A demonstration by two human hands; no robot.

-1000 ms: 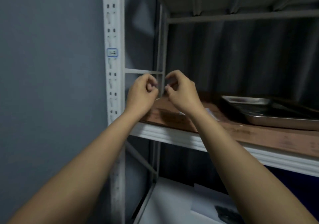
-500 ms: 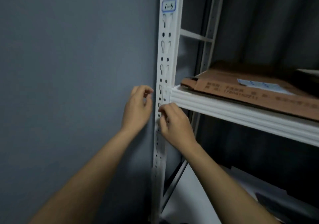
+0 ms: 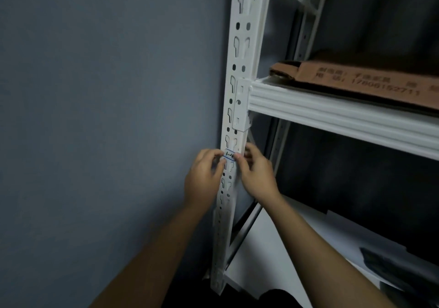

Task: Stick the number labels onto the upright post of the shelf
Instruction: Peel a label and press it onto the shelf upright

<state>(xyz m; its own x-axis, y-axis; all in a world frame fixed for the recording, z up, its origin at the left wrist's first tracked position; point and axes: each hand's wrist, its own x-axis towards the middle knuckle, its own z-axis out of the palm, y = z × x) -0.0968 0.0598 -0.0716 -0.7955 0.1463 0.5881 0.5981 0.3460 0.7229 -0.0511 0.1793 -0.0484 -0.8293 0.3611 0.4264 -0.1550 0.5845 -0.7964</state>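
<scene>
Both hands have dropped lower down the upright post [image 3: 234, 108] than they were half a second ago, when they sat level with the shelf beam [image 3: 332, 115]; now they work well below its bracket. And there's a number label [image 3: 229, 154] showing between them, a small white slip with a blue border, lying on the front face of the post where before I could see none at that height. The left hand [image 3: 204, 177] has its fingers curled in, thumb and fingertip pinching the label's left edge; the right hand [image 3: 254, 172] is curled too, thumb on the label's right end, the other fingers wrapped behind the post. The writing reads something like "1-4", though the right thumb covers the end of it. Whether the label is stuck flat or only held against the metal, I cannot tell. The earlier label higher up has gone out of view. A flattened cardboard box [image 3: 356, 79] lies on the shelf, its print blurred and cut off at the right edge.
</scene>
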